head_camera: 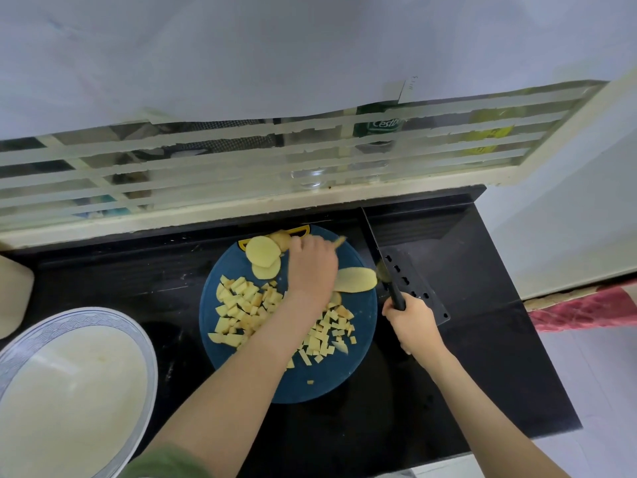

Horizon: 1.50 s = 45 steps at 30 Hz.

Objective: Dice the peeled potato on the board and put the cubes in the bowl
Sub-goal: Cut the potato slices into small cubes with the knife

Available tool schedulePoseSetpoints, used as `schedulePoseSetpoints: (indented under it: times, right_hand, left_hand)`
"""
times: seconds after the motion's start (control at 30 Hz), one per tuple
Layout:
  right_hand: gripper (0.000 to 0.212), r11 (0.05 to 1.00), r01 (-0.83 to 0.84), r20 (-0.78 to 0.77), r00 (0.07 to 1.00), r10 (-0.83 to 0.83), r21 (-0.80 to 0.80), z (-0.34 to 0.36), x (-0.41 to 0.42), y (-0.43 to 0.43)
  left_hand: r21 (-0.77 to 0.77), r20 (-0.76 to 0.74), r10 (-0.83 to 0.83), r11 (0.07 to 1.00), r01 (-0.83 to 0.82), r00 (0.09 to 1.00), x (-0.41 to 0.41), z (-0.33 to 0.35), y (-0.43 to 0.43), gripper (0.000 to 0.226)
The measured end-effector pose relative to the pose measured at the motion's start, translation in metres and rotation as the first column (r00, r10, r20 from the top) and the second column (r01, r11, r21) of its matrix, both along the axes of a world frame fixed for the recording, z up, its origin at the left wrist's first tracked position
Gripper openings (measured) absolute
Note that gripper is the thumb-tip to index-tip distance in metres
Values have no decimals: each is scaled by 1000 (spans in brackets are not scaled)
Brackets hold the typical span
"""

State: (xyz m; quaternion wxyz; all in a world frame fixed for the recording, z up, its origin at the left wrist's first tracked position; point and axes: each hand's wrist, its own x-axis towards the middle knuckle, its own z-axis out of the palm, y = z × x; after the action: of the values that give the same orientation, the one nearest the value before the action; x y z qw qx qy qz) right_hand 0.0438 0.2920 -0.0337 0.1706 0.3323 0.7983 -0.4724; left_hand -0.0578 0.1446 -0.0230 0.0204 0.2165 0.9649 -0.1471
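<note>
A round blue cutting board (344,377) lies on the black counter. Several yellow potato cubes (241,308) cover its middle. Round potato slices (263,251) are stacked at its far edge, and a long slice (355,279) lies at the right rim. My left hand (312,263) reaches across the board to the far slices, fingers curled on a potato piece (283,239). My right hand (410,322) grips the handle of a black cleaver (403,270), its blade raised off the board's right side. A white bowl (138,343) with a blue patterned rim sits at the lower left, holding no cubes.
The black counter (482,357) ends at the right, where a pale floor and a red cloth (586,308) show. A barred window ledge (241,205) runs along the back. A beige object (13,298) sits at the far left edge.
</note>
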Motion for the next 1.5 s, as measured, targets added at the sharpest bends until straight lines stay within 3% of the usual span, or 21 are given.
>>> schedulePoseSetpoints:
  times: [0.1,0.23,0.3,0.37,0.47,0.6,0.73,0.83,0.9,0.97,1.03,1.1,1.23,1.5]
  right_hand:
    - [17,999,49,-21,999,-50,-24,0,0,-1]
    - [18,995,86,-38,995,-88,-51,1,1,3]
    - [18,996,78,-43,996,-80,-51,0,2,5]
    - [18,996,77,-48,996,-79,-51,0,2,7]
    - [18,995,77,-47,996,-80,-61,-1,2,6]
    - [15,995,70,-44,996,-73,-65,0,-1,5]
    - [16,994,72,-42,996,-76,-78,1,-3,7]
    - [13,989,86,8,996,-85,-117,0,-4,6]
    - [11,985,87,40,996,-82,-150,-1,-4,3]
    - [10,980,93,54,995,-85,-177,-2,-3,-2]
    - [9,975,109,72,993,-97,-191,-3,-2,-9]
    - [8,968,128,84,990,-112,-214,-5,-1,-16]
    - [9,958,131,87,990,-112,-257,-6,-1,-29]
    - [10,963,41,107,994,-12,-268,1,5,-37]
  left_hand:
    - [69,-31,-187,980,188,982,17,-12,12,22]
    - [46,-6,-272,961,272,962,25,-38,13,36]
    - [94,24,-253,964,250,967,25,-37,11,42]
    - [164,144,-213,968,189,966,20,-36,10,54]
    - [231,234,-223,958,169,946,5,-28,13,56]
    - [169,258,-390,919,356,884,-15,-21,20,60]
    - [39,255,-604,786,616,755,-29,-12,23,63]
    - [1,282,-634,751,660,720,-40,-6,11,64]
    - [85,287,-571,815,573,769,-40,-7,-1,62]
    - [280,330,-380,914,295,864,-32,-11,-9,59]
    - [392,359,-117,919,-36,926,-19,-16,-10,44]
    - [373,397,115,886,-275,910,-9,-21,-7,35]
    - [284,491,226,871,-400,841,0,-30,0,38]
    - [190,528,316,860,-473,788,-3,-26,2,42]
